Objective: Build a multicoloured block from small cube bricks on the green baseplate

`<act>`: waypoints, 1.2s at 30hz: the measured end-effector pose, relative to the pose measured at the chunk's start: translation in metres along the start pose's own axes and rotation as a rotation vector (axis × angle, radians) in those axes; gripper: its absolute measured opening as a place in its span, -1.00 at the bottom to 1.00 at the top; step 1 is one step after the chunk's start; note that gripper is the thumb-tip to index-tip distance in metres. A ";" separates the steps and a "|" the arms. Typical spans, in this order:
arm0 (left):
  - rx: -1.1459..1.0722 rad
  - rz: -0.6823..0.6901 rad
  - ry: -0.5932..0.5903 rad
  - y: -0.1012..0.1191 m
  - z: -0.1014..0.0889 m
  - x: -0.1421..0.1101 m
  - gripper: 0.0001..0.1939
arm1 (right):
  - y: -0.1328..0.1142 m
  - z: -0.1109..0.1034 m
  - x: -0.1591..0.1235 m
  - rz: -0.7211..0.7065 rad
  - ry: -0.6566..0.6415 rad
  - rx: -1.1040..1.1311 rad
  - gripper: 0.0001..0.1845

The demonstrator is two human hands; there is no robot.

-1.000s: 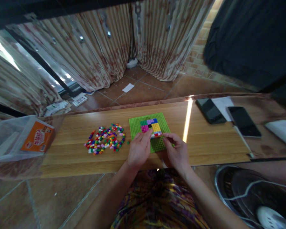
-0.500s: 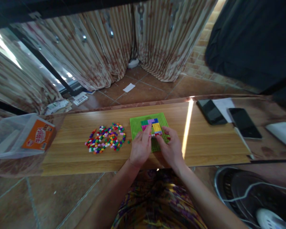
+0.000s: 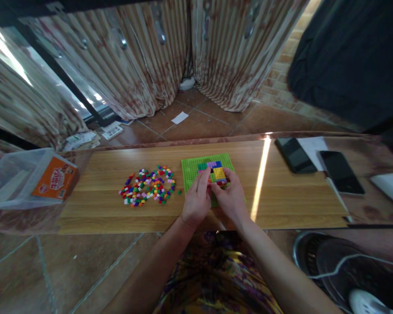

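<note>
A green studded baseplate [image 3: 190,168] lies on the wooden board. On it stands a small structure of toy building bricks [image 3: 219,174], with yellow, blue, purple, green and pink ones showing. My left hand [image 3: 198,201] is closed against the structure's near left side, its fingers close together and pointing forward. From the right, my right hand [image 3: 233,196] grips the structure's near right corner, thumb in front and fingers bent along the side. Both thumbs' area meets at the front edge, and the fingers hide the lower bricks.
A pile of loose coloured bricks [image 3: 147,185] spreads left of the baseplate, with one green brick [image 3: 179,192] apart. A clear plastic bin [image 3: 16,183] with an orange label stands far left. Two dark phones [image 3: 295,155] lie at right, near white paper [image 3: 312,148].
The view has shifted slightly, moving the board's things a little right. My right thumb and fingers have moved inward toward my left hand at the structure's front.
</note>
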State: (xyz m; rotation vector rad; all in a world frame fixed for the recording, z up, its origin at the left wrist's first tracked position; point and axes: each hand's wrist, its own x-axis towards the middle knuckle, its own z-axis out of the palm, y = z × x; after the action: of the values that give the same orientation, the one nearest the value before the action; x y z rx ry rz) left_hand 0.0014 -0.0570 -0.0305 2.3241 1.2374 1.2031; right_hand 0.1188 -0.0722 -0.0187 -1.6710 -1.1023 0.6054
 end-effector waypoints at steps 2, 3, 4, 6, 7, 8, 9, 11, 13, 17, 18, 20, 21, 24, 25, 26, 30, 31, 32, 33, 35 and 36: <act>-0.009 0.001 0.003 0.000 0.001 0.000 -0.40 | -0.002 0.000 0.001 0.033 0.001 0.030 -0.44; -0.014 0.002 0.004 -0.001 0.001 0.000 -0.40 | -0.003 0.001 0.002 0.046 0.001 0.040 -0.45; -0.018 0.003 0.005 -0.001 0.001 0.000 -0.41 | -0.004 0.001 0.002 0.056 0.001 0.047 -0.45; -0.025 0.003 0.007 -0.001 0.002 0.000 -0.42 | -0.005 0.001 0.002 0.066 0.000 0.058 -0.44; -0.026 0.000 0.007 0.000 0.002 0.000 -0.43 | -0.005 0.001 0.002 0.070 0.000 0.063 -0.43; -0.026 -0.006 0.006 0.001 0.002 0.001 -0.44 | -0.005 0.001 0.002 0.072 -0.002 0.069 -0.42; -0.025 -0.014 0.005 0.002 0.001 0.001 -0.44 | -0.004 0.000 0.002 0.073 -0.003 0.076 -0.42; -0.018 -0.032 -0.002 0.004 -0.003 0.001 -0.44 | -0.001 0.000 0.001 0.081 -0.016 0.098 -0.40; -0.003 -0.047 -0.003 0.004 -0.011 -0.002 -0.44 | 0.004 -0.001 0.000 0.103 -0.026 0.146 -0.37; 0.052 -0.101 0.058 -0.005 -0.040 -0.020 -0.48 | 0.016 -0.008 -0.004 0.133 0.037 0.255 -0.38; 0.075 -0.128 0.083 -0.009 -0.048 -0.026 -0.50 | 0.018 -0.010 -0.005 0.131 0.055 0.265 -0.41; 0.135 -0.200 0.130 -0.021 -0.066 -0.041 -0.57 | 0.022 -0.013 -0.006 0.133 0.066 0.273 -0.45; 0.165 -0.237 0.144 -0.027 -0.074 -0.048 -0.61 | 0.023 -0.015 -0.006 0.138 0.069 0.273 -0.46; 0.222 -0.345 0.177 -0.043 -0.097 -0.069 -0.71 | 0.025 -0.017 -0.008 0.153 0.061 0.267 -0.47; 0.231 -0.385 0.188 -0.048 -0.103 -0.075 -0.74 | 0.024 -0.018 -0.009 0.156 0.057 0.259 -0.47; 0.239 -0.427 0.197 -0.052 -0.108 -0.081 -0.75 | 0.024 -0.018 -0.010 0.160 0.059 0.247 -0.48; 0.307 -0.568 0.234 -0.064 -0.126 -0.093 -0.80 | 0.021 -0.019 -0.012 0.196 0.058 0.204 -0.47; 0.323 -0.591 0.243 -0.067 -0.129 -0.094 -0.81 | 0.020 -0.019 -0.013 0.206 0.058 0.198 -0.47; 0.330 -0.612 0.249 -0.070 -0.132 -0.094 -0.81 | 0.019 -0.019 -0.013 0.214 0.058 0.192 -0.48; 0.331 -0.632 0.251 -0.072 -0.134 -0.093 -0.82 | 0.018 -0.020 -0.013 0.221 0.060 0.185 -0.48; 0.330 -0.662 0.239 -0.076 -0.138 -0.092 -0.83 | 0.018 -0.020 -0.014 0.231 0.060 0.179 -0.49; 0.336 -0.669 0.226 -0.077 -0.139 -0.091 -0.84 | 0.018 -0.020 -0.014 0.232 0.056 0.178 -0.49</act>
State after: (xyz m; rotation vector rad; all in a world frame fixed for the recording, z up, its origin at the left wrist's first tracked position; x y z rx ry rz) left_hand -0.1759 -0.1023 -0.0356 1.7231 2.2043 1.0816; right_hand 0.1356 -0.0953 -0.0294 -1.6606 -0.7961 0.7763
